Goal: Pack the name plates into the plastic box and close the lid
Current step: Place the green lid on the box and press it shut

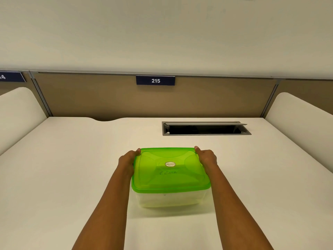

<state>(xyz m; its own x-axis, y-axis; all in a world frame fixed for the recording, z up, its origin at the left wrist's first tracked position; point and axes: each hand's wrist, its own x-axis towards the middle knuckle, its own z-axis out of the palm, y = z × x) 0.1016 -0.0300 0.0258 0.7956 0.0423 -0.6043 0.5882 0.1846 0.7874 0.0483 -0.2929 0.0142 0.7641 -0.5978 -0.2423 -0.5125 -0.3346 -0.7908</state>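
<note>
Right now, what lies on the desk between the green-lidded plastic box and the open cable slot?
Nothing: in the head view, the white desk is bare between the green-lidded plastic box and the open cable slot.

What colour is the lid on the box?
Bright green lid, seen clearly in the head view.

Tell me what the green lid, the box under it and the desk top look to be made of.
Green lid: translucent plastic, glossy, light passing through it.
Box: clear, slightly cloudy plastic, likely the same kind.
Desk top: smooth matte off-white surface, probably laminate; cannot be sure.

White desk [72, 159], tan partition [90, 96] bearing sign "215" [155, 80].
</note>
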